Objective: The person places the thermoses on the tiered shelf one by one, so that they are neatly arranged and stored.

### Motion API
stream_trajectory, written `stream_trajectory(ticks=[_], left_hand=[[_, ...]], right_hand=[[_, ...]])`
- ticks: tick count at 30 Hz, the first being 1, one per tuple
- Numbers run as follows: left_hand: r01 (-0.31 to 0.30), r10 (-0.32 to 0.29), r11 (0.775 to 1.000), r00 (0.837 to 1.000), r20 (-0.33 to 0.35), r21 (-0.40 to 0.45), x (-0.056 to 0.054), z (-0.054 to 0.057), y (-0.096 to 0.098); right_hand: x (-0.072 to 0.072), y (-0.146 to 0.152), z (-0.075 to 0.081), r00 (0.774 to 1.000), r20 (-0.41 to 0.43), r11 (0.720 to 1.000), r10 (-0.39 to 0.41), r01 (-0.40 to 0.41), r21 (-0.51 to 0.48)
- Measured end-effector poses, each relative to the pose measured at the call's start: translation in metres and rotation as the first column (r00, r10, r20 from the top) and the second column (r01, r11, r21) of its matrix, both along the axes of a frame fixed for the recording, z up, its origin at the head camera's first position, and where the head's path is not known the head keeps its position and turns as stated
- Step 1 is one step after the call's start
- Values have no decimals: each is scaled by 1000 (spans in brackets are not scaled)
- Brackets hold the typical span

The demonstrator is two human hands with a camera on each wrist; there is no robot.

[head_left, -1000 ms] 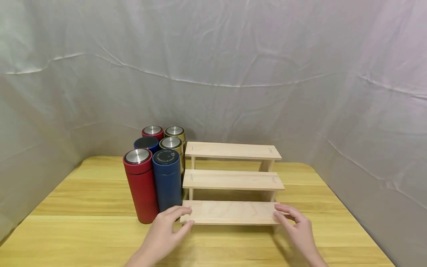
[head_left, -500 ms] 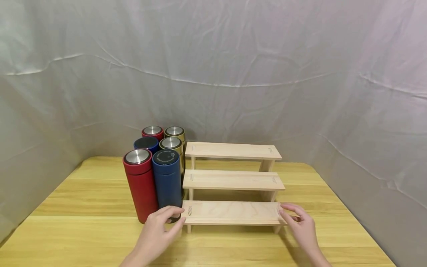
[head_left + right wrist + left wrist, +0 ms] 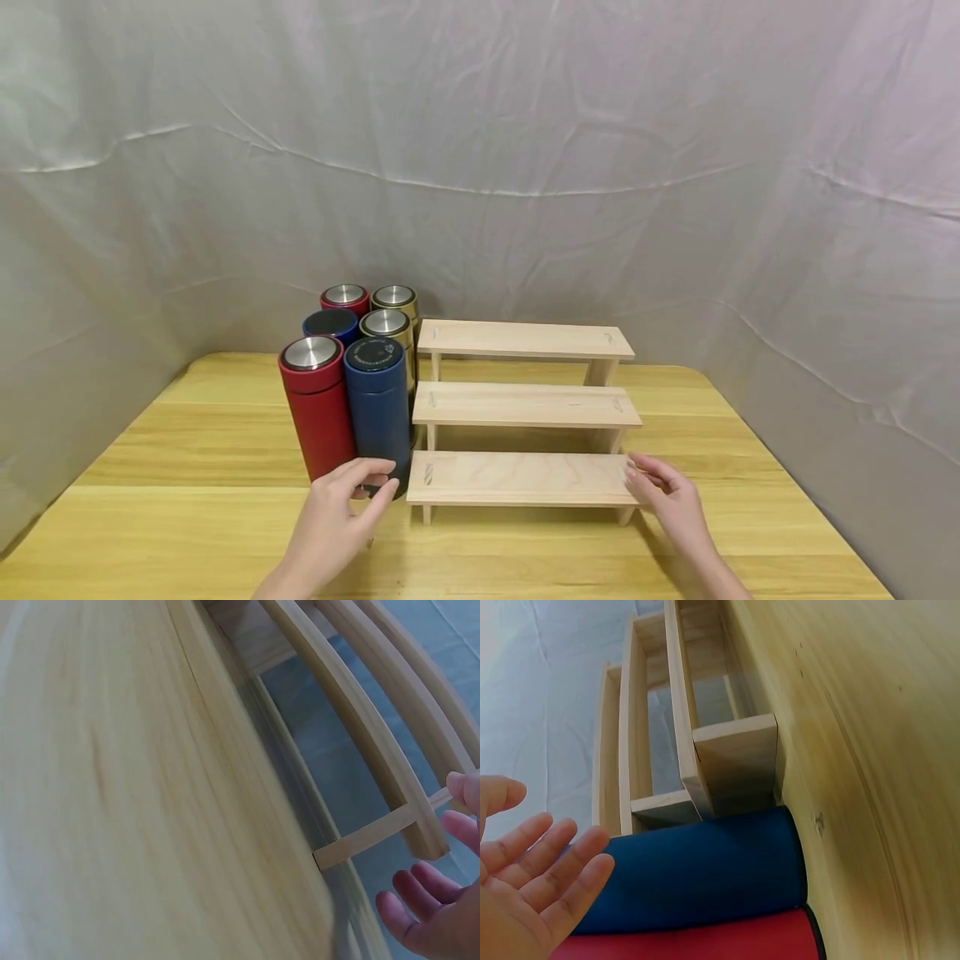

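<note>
A three-step wooden display stand (image 3: 517, 477) stands on the table, its shelves bare. My left hand (image 3: 330, 512) is beside the stand's left end, in front of the blue thermos bottle (image 3: 377, 408) and overlapping its base. In the left wrist view its fingers (image 3: 574, 874) are spread and hold nothing. My right hand (image 3: 670, 500) is at the right end of the lowest shelf, fingertips right by the corner. The right wrist view shows those fingers (image 3: 424, 900) loosely bent around no object. A red thermos bottle (image 3: 318, 417) with a steel lid stands left of the blue one.
Behind the front bottles stand another blue bottle (image 3: 330, 322), a red one (image 3: 345, 297) and two gold ones, one behind the other (image 3: 387, 322). The wood-grain table (image 3: 187, 467) meets grey cloth (image 3: 517, 208) at the back and sides.
My left hand has drawn away to the left from the lowest shelf's end, toward the bottles. My right hand has shifted slightly right. The stand and bottles stay in place.
</note>
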State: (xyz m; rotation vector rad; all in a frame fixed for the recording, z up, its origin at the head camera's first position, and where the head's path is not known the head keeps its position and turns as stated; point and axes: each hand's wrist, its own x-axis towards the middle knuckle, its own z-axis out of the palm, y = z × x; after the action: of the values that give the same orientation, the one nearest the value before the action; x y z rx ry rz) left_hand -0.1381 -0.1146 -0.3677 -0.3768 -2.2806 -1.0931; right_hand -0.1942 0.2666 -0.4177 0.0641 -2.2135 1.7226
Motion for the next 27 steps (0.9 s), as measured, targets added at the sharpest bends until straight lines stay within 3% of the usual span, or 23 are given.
stream_trajectory(ticks=[9,19,27], left_hand=[[-36,37,999,999,-19,29,-1,0,-11],[-62,63,998,994,-84,18,-2,-4,-27],[-76,78,997,993,-91,30,-3,-4,-40]], right_hand=[[-4,1,-3,991,132,1000,30,-30,-1],[-6,3,-8,988,150,999,25,-21,-32],[-7,3,-9,984,175,998,27,-18,-52]])
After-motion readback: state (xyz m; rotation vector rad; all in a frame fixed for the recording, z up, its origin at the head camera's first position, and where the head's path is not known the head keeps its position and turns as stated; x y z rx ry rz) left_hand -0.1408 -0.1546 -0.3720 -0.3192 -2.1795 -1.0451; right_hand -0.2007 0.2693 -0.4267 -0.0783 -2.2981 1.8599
